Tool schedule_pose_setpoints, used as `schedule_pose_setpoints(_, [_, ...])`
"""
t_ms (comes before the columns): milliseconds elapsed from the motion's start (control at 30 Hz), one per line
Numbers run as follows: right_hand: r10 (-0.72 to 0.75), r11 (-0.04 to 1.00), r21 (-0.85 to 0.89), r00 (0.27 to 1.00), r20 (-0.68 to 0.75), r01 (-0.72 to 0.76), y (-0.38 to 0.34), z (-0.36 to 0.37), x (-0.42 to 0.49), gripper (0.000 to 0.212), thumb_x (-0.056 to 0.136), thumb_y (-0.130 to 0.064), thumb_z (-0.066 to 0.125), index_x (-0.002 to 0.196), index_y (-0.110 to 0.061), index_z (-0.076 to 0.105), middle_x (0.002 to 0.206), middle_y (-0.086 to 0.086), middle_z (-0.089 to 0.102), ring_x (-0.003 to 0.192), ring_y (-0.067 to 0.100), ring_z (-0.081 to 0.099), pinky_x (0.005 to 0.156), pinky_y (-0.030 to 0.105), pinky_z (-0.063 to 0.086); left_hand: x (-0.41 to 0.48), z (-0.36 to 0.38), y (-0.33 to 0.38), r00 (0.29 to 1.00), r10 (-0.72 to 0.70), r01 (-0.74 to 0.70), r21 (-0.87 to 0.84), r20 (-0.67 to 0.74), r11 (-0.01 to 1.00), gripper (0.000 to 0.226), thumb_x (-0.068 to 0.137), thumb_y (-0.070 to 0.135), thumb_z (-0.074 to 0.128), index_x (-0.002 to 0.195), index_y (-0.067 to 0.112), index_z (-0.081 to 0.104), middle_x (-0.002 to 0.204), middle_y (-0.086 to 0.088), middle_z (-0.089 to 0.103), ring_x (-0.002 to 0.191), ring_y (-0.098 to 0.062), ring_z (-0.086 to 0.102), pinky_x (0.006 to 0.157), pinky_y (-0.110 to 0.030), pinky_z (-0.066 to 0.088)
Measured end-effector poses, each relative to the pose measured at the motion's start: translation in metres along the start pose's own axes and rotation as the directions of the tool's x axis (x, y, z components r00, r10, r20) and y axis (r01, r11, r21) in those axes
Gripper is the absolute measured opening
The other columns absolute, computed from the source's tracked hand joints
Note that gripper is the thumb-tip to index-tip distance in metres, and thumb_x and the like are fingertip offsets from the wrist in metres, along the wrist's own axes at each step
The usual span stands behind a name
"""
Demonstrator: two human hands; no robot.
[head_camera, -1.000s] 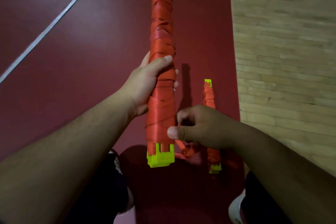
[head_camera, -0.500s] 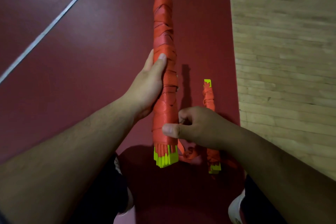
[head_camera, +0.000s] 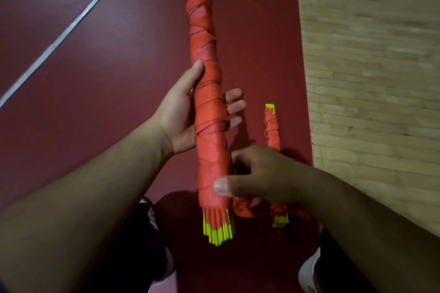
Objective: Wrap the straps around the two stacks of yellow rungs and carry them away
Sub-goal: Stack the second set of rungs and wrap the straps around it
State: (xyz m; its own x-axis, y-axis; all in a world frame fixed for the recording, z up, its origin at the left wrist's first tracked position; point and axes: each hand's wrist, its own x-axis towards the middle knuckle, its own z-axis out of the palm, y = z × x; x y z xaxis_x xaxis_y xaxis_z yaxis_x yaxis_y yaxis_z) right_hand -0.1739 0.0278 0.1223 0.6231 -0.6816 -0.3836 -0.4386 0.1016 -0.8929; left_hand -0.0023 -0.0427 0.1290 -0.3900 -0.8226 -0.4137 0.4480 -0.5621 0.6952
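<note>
Bundle turned in hand since a second ago: near end then showed a flat yellow block face, now shows thin rung edges fanned out. Held stack of yellow rungs (head_camera: 217, 231) up off red mat (head_camera: 107, 83), long axis running near to far, orange strap (head_camera: 204, 93) wound over almost whole length. Left hand (head_camera: 183, 116) loosened from earlier full clasp: now cradling from left side, thumb along the wrap, fingers spread open past right edge. Right hand (head_camera: 259, 173) moved down toward near end, thumb pressed on last turn of strap, fingers curled behind, closed on the wrap. Loose strap tail (head_camera: 245, 207) bunched just right of near end. Second stack (head_camera: 271, 131) lying on mat to right, already wrapped, unmoved. Likely meaning: last turns being laid, tail left to tuck, then carry both. Risk: tail slipping, rungs sliding out near end.
</note>
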Motion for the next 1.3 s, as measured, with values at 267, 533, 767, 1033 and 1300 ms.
schedule_pose_setpoints(267, [0.089,0.986,-0.146,0.996,0.017,-0.086,-0.006,0.000,0.002,0.055,0.077,-0.064,0.070,0.086,-0.010,0.067,0.082,0.018,0.069,0.061,0.015,0.059,0.064,0.040,0.055,0.000,0.001,-0.004,0.994,0.065,-0.055,0.111,-0.091,0.992,0.032,0.095,0.048,0.056,0.085,0.018,0.062,0.073,-0.005,0.058,0.058,-0.018,0.057,0.062,-0.034,0.057])
schedule_pose_setpoints(533, [0.109,0.981,-0.151,0.990,-0.092,-0.122,0.002,-0.001,0.003,0.038,0.076,-0.065,0.072,0.083,-0.028,0.069,0.078,0.001,0.072,0.069,0.020,0.069,0.073,0.046,0.059,0.005,-0.001,-0.004,0.970,0.218,-0.190,0.224,-0.109,0.956,0.031,0.095,0.042,0.062,0.111,0.019,0.047,0.081,-0.009,0.059,0.059,-0.023,0.061,0.068,-0.040,0.057])
schedule_pose_setpoints(767, [0.143,0.915,-0.351,0.973,-0.182,-0.200,0.005,-0.009,0.007,0.067,0.076,-0.077,0.059,0.080,-0.011,0.070,0.072,0.007,0.071,0.061,0.014,0.064,0.066,0.032,0.055,0.009,-0.005,-0.005,0.919,0.365,-0.264,0.454,-0.148,0.851,0.037,0.096,0.050,0.058,0.122,0.024,0.052,0.089,0.003,0.067,0.074,-0.016,0.068,0.076,-0.040,0.056])
schedule_pose_setpoints(1033, [0.000,0.956,-0.287,0.975,-0.221,-0.065,0.009,-0.002,0.011,0.050,0.080,-0.061,0.070,0.075,-0.011,0.067,0.071,0.009,0.068,0.063,0.020,0.063,0.067,0.038,0.051,0.008,-0.003,-0.017,0.938,0.325,-0.215,0.525,-0.125,0.823,0.052,0.098,0.041,0.058,0.146,0.028,0.040,0.115,-0.001,0.068,0.090,-0.011,0.070,0.073,-0.030,0.057])
schedule_pose_setpoints(1300, [-0.153,0.965,-0.243,0.967,-0.205,0.101,-0.003,-0.002,0.006,0.029,0.086,-0.040,0.073,0.062,-0.029,0.063,0.052,-0.020,0.058,0.053,-0.002,0.053,0.055,0.013,0.037,0.001,0.002,-0.006,0.976,0.093,-0.051,0.205,-0.197,0.978,0.021,0.089,0.039,0.066,0.088,0.018,0.064,0.062,-0.001,0.061,0.054,-0.016,0.060,0.085,-0.047,0.052])
